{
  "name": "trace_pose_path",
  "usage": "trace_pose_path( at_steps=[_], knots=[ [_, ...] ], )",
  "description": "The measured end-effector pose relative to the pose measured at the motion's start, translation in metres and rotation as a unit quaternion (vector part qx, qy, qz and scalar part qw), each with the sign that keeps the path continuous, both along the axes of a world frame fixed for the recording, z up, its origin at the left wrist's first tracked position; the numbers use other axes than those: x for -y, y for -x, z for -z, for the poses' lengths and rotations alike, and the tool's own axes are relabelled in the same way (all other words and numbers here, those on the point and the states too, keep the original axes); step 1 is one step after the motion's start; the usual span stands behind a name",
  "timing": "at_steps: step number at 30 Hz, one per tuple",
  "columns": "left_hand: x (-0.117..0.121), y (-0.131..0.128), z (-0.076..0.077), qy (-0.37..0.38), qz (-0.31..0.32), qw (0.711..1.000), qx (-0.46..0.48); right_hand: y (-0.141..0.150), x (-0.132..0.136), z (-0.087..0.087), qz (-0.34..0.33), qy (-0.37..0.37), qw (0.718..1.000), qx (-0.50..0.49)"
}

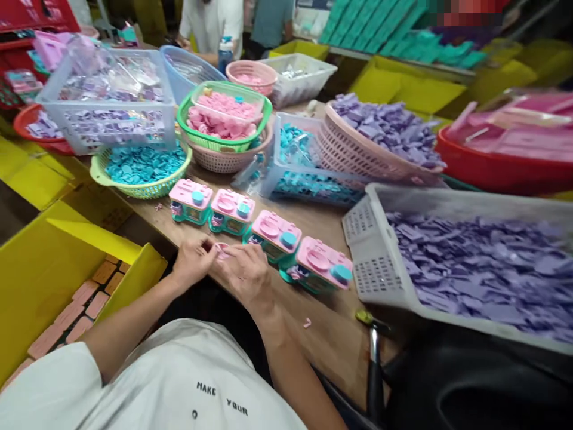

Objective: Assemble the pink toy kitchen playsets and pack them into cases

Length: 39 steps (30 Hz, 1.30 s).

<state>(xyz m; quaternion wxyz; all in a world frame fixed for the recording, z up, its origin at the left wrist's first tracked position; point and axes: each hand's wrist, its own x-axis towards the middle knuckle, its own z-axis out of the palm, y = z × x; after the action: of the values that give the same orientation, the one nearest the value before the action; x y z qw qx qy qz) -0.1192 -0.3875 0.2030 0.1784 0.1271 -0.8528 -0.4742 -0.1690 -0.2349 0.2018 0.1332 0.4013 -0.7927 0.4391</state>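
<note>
Close to the front edge of the workbench, my left hand [196, 263] pinches a small pink plastic piece [221, 249] from one side. My right hand [249, 276] has its fingertips on the same piece from the other side, and fingers partly cover it. Just beyond my hands runs a slanting row of several pink-topped teal toy units. The leftmost toy unit [190, 200] carries a blue disc but shows no round pink dish on top. The rightmost toy unit [319, 263] has both a round pink dish and a blue disc.
A hammer [374, 352] lies at the bench's right front, with a tiny pink bit [307, 323] left of it. A white crate [380, 239] of purple parts stands right. Behind are a green basket [183, 116] and a basket of blue discs [145, 167]. A yellow carton [40, 263] sits left.
</note>
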Motion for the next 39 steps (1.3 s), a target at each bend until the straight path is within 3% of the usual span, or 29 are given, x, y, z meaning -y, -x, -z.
trace_pose_path(
  at_steps=[3, 6, 10, 12, 17, 25, 31, 35, 39],
  knots=[
    [0.058, 0.006, -0.019, -0.064, -0.054, 0.997, 0.002, 0.022, 0.053, -0.017, -0.063, -0.051, 0.994, -0.07],
    [0.104, 0.022, -0.025, -0.102, -0.075, 0.992, -0.026, 0.049, 0.106, -0.027, -0.08, -0.083, 0.989, -0.097],
    [0.135, 0.037, -0.014, -0.027, -0.128, 0.989, -0.069, 0.079, 0.153, -0.024, -0.054, -0.133, 0.983, -0.111],
    [0.138, 0.038, -0.004, 0.005, -0.117, 0.99, -0.075, 0.087, 0.164, -0.018, -0.042, -0.151, 0.981, -0.116],
    [0.135, 0.037, 0.013, 0.015, -0.1, 0.991, -0.092, 0.088, 0.169, -0.005, -0.023, -0.16, 0.977, -0.14],
    [0.133, 0.037, 0.02, 0.064, -0.099, 0.988, -0.101, 0.077, 0.163, -0.007, 0.0, -0.215, 0.968, -0.127],
    [0.136, 0.033, 0.01, 0.1, -0.108, 0.985, -0.089, 0.067, 0.17, -0.028, -0.005, -0.281, 0.955, -0.092],
    [0.153, 0.039, 0.005, 0.102, -0.111, 0.987, -0.059, 0.085, 0.171, -0.049, -0.068, -0.287, 0.954, -0.064],
    [0.157, 0.045, 0.001, 0.1, -0.089, 0.989, -0.066, 0.098, 0.159, -0.058, -0.035, -0.289, 0.957, -0.015]
  ],
)
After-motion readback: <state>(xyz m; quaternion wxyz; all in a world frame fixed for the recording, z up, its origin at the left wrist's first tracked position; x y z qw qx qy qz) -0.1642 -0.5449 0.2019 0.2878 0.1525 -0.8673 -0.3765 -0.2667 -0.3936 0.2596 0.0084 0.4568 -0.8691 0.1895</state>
